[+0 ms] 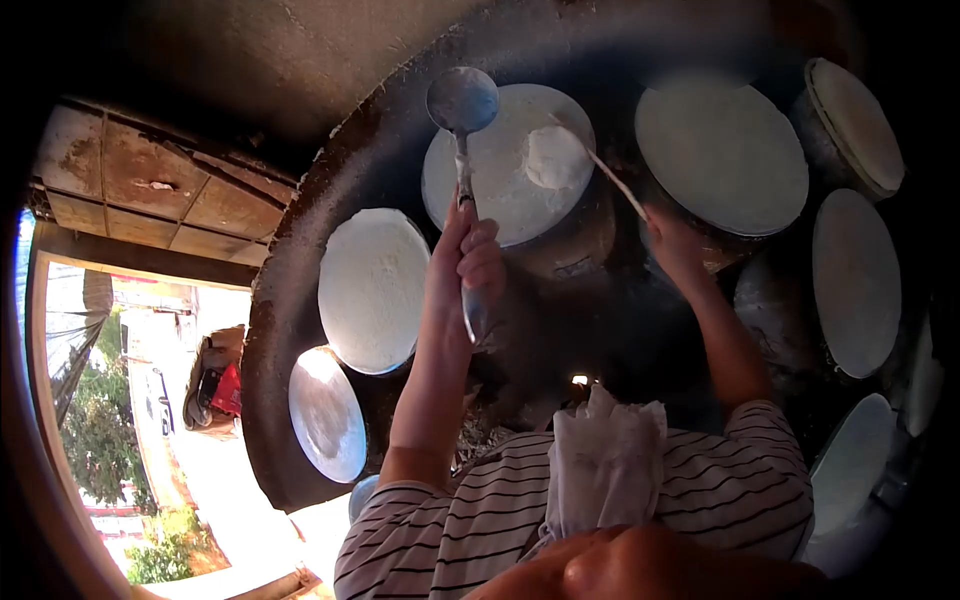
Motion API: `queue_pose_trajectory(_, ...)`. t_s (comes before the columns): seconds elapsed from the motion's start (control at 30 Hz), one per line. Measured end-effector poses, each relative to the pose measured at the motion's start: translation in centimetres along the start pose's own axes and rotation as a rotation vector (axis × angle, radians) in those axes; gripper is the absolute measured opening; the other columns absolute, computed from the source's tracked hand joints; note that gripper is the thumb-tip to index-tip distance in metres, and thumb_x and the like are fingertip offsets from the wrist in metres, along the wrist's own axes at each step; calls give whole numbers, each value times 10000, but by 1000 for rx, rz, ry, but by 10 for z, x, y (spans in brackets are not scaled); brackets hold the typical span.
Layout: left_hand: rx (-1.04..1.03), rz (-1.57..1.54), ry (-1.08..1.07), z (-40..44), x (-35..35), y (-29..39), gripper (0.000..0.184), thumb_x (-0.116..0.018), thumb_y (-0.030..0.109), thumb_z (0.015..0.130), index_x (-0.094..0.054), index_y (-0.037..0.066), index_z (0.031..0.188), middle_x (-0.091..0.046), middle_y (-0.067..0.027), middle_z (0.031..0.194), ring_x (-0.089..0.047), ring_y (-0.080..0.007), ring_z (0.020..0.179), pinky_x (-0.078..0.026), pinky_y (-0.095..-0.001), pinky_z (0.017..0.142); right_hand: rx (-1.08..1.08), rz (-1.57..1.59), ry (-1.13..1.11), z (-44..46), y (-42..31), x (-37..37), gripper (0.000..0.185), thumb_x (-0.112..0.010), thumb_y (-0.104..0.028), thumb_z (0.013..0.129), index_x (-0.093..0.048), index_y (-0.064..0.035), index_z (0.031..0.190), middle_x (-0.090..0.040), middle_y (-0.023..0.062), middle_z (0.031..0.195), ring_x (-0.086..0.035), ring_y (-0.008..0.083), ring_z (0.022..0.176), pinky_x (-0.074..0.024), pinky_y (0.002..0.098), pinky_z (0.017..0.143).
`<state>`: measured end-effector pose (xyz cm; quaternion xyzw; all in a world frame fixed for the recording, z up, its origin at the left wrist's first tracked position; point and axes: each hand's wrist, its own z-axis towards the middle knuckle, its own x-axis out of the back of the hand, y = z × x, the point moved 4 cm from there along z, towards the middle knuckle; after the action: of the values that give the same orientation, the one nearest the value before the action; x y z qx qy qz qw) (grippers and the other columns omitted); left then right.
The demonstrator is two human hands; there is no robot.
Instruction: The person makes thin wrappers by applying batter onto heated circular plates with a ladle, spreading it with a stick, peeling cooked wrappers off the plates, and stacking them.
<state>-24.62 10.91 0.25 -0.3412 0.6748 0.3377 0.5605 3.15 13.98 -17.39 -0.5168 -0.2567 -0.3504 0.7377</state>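
My left hand (474, 255) is closed around the handle of a metal ladle (462, 98), whose round bowl points away from me over the edge of a pale round griddle top (480, 195). A thin, light-coloured stick (618, 183) is gripped in my right hand (668, 238). Its far end reaches over the same round top, beside a white patch (557, 158) that looks like batter or dough. I cannot make out whether the stick touches that patch. Right of the stick stands another round top with a pale, smooth surface (722, 155).
Several more drum-like stands with pale round tops ring me, including one at the left (373, 290) and one at the right (857, 283). A dark curved rim (275, 400) runs around them. A white cloth (607, 460) hangs at my chest. Bright daylight enters through an opening at the left.
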Motion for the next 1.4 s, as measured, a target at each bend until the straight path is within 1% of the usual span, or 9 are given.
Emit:
queue_pose_trajectory(0.33,36,-79,278,38,39,22,269,-465,220,952,-411,93,721,-414,11,585,-404,-87,442,-391,-221,408,122,79,-356,41,-51,18,293,-481,-183,932,-580,-75,1186,-636,187,830,-602,331,655,-478,411,599)
queue_pose_trajectory(0.5,-46,-10,296,43,52,23,169,-477,170,949,-416,126,798,-399,9,600,-378,-83,470,-363,-214,397,-339,317,-341,-7,-38,28,299,-486,-176,940,-570,-18,1181,-630,108,747,-618,165,575,-479,365,571)
queue_pose_trajectory(0.67,-374,167,536,23,104,-46,238,-477,180,940,-392,117,727,-373,31,574,-362,-69,449,-357,-212,384,-444,505,-376,-56,-89,-42,277,-505,-186,924,-583,-24,1135,-632,152,729,-652,201,611,-485,359,564)
queue_pose_trajectory(0.8,-81,-534,78,18,101,-59,293,-466,173,934,-396,106,657,-352,35,527,-357,-73,408,-348,-214,377,90,154,-52,-38,-125,-31,284,-588,-185,861,-619,-152,1142,-655,136,926,-637,306,861,-509,405,711)
queue_pose_trajectory(0.9,33,-924,-130,-27,41,-48,314,-461,150,937,-392,96,635,-377,27,515,-357,-77,359,-347,-224,356,-58,312,-56,-7,-109,-24,355,-613,-196,860,-593,-173,1213,-637,141,1069,-617,295,974,-498,388,813)
queue_pose_trajectory(1.17,-247,-605,-193,-209,-11,-2,303,-446,208,965,-388,83,696,-366,32,477,-362,-69,343,-368,-205,334,51,283,-336,-73,-119,-44,346,-628,-167,856,-601,-88,1193,-641,124,1112,-617,264,1021,-481,349,859)
queue_pose_trajectory(1.23,-301,-448,-148,-277,-11,15,321,-432,230,974,-380,89,691,-332,37,500,-363,-62,374,-369,-208,356,-33,383,-347,-94,-105,-43,336,-597,-52,869,-579,-35,1204,-661,108,1042,-633,224,963,-507,318,792)
queue_pose_trajectory(1.3,-299,-190,-93,-338,8,55,334,-425,271,984,-395,96,700,-329,38,547,-347,-54,410,-333,-205,362,-338,429,-673,-152,-146,-11,333,-601,-26,841,-611,-66,1171,-667,85,889,-565,67,545,-427,228,427)
queue_pose_trajectory(1.4,-469,27,241,-402,42,94,303,-486,301,967,-410,129,728,-358,50,574,-332,-40,424,-319,-186,378,-411,895,-793,-214,-251,-59,449,-626,-8,806,-549,-73,1243,-546,-22,710,-416,9,474,-320,191,375)
